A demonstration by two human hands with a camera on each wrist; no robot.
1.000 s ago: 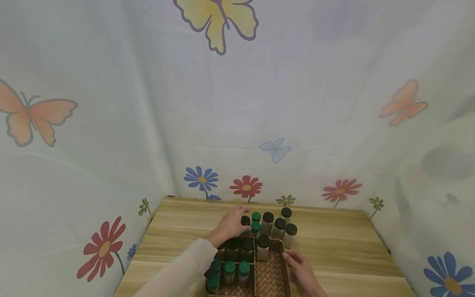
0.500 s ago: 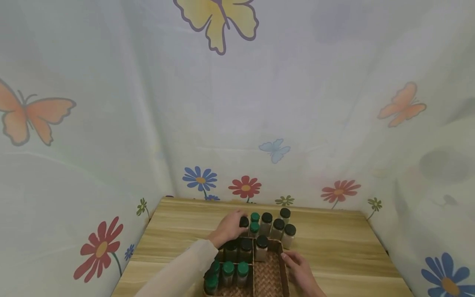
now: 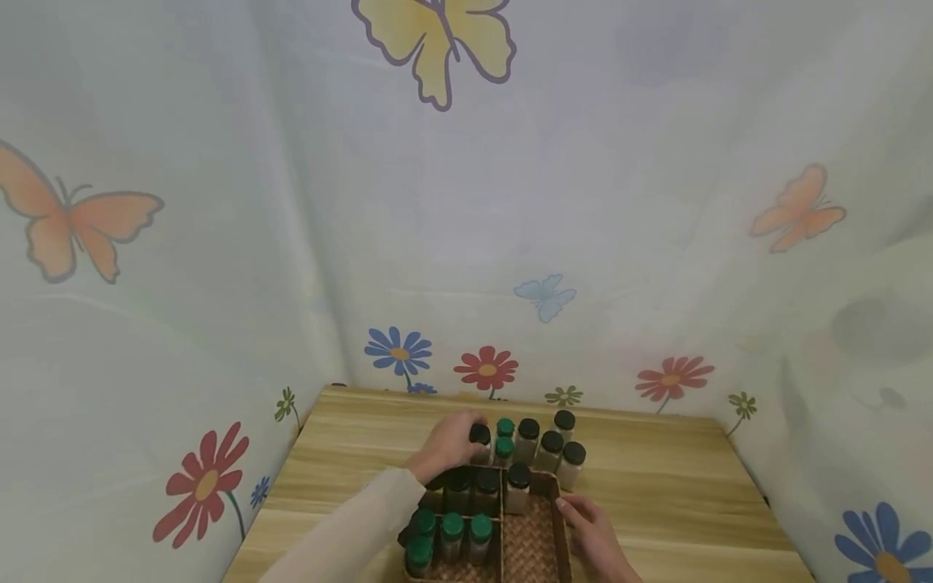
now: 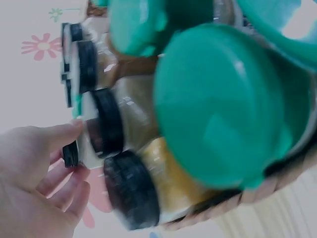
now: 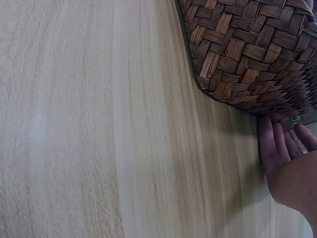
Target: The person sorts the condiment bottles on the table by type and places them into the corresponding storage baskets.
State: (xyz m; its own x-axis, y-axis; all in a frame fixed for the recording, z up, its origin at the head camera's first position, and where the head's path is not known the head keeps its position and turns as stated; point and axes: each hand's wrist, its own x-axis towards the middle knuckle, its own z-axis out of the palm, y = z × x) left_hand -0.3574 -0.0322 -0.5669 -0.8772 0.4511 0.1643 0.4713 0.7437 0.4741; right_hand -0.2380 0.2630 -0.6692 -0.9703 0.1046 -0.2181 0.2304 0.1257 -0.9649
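Behind the woven basket [image 3: 564, 538], my left hand [image 3: 446, 444] grips a black-capped spice jar [image 3: 479, 436] with thumb and fingers at its cap. In the left wrist view the held jar [image 4: 72, 153] is partly hidden by other jars and by the fingers of the left hand [image 4: 44, 178]. My right hand [image 3: 594, 533] touches the basket's right wall near the rim. The right wrist view shows straight fingers [image 5: 270, 144] against the outside of the wicker [image 5: 247, 54]. In the basket's right compartment, a black-capped jar [image 3: 517, 490] stands at the far end.
Green-capped jars [image 3: 452, 530] stand in the basket's front-left compartment, black-capped jars [image 3: 486, 490] in the one behind. Past the basket, small green-capped jars [image 3: 504, 448] and several black-capped jars [image 3: 550, 448] stand on the wooden table [image 3: 656, 478]. A printed curtain [image 3: 466, 243] surrounds the table.
The left fingers have come in from a wider spread and now hold the black-capped jar. The right hand stays at the basket's wall.
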